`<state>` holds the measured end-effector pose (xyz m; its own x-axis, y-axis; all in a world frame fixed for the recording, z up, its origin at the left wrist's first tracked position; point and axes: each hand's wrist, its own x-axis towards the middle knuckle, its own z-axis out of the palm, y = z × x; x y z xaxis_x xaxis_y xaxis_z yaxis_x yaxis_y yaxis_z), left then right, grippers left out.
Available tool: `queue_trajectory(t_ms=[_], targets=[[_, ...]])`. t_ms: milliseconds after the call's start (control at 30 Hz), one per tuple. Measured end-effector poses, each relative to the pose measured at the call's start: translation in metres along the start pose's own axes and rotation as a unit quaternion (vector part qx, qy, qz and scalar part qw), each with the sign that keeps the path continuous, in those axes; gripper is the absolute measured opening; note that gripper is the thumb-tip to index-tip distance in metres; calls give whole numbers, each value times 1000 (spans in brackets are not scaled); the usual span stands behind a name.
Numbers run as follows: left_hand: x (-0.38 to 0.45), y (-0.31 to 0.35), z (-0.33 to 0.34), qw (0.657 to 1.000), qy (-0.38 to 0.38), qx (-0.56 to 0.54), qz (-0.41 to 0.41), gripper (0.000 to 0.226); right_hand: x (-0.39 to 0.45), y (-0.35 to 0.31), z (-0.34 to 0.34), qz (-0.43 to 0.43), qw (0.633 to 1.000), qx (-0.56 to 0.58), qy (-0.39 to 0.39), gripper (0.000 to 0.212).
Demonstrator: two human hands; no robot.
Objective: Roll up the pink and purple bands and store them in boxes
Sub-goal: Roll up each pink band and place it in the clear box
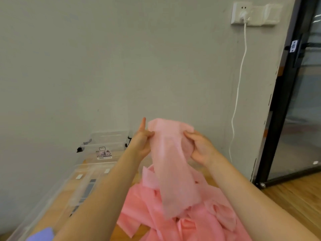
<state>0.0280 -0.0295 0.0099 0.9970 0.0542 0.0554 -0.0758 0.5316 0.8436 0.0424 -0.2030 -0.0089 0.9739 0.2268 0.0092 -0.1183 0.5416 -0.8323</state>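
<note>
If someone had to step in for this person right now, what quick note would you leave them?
Left hand and right hand each pinch the top edge of one pink band, held up and hanging unrolled.
More pink bands lie in a heap on the wooden table.
A purple band shows at bottom left.
Clear boxes sit by the wall.
Done: no rolled band visible.
Left: roll every band, box them.

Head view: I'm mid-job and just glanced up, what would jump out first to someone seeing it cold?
The pink band held up in mid-frame stands out first, its upper end pinched between the left hand and the right hand, the rest hanging down. Below it lies a pile of pink bands on the wooden surface. To the left sit clear plastic boxes, with a bit of purple band at the bottom left corner.
</note>
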Motion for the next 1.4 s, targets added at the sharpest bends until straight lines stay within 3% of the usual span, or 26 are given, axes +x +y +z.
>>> queue_trajectory(t_ms=[67, 133, 200, 267, 333, 400, 467, 533, 567, 667, 733, 833, 967, 1033, 1167, 1233, 1333, 1400], targets=[[0, -13, -19, 993, 33, 106, -29, 71, -1, 9, -8, 12, 993, -114, 29, 21], [-8, -30, -37, 962, 71, 253, -72, 66, -3, 27, -27, 43, 969, -232, 74, 16], [-19, -50, -52, 891, 106, 435, -77, 62, -7, 48, -50, 78, 940, -322, 79, 13], [-42, -67, -59, 790, 130, 599, -15, 59, -17, 62, -68, 119, 915, -380, 66, 22], [-80, -87, -55, 766, 68, 637, 47, 58, -28, 70, -81, 130, 902, -405, 70, 33], [-131, -117, -46, 738, -71, 666, 80, 66, -31, 77, -93, 110, 916, -379, 79, 45], [-170, -156, -47, 640, -163, 743, 108, 85, -32, 81, -99, 79, 927, -347, 116, 33], [-185, -189, -57, 534, -218, 814, 78, 96, -30, 83, -101, 62, 938, -313, 136, 27], [-184, -198, -62, 508, -218, 829, 84, 96, -31, 83, -101, 58, 952, -274, 126, 30], [-167, -195, -72, 493, -238, 833, 78, 80, -37, 78, -102, 63, 985, -157, 18, 42], [-155, -188, -74, 470, -237, 847, 75, 76, -43, 77, -104, 84, 981, -170, -34, 48], [-137, -181, -76, 467, -290, 830, 95, 82, -46, 77, -103, 70, 978, -196, -15, 56], [-130, -176, -81, 449, -295, 835, 123, 83, -53, 76, -100, 22, 983, -182, 5, 57], [-138, -173, -81, 480, -291, 817, 136, 80, -64, 83, -99, 42, 982, -185, -2, 57], [-156, -164, -78, 633, -176, 738, 157, 70, -83, 90, -98, 53, 976, -211, -8, 49], [-162, -162, -75, 637, -131, 743, 159, 72, -89, 89, -95, 36, 975, -218, -20, 44], [-169, -162, -70, 602, -128, 778, 126, 75, -102, 92, -89, 2, 974, -227, -25, 50], [-172, -161, -67, 621, -119, 767, 105, 73, -112, 92, -85, -14, 968, -250, -29, 58]])
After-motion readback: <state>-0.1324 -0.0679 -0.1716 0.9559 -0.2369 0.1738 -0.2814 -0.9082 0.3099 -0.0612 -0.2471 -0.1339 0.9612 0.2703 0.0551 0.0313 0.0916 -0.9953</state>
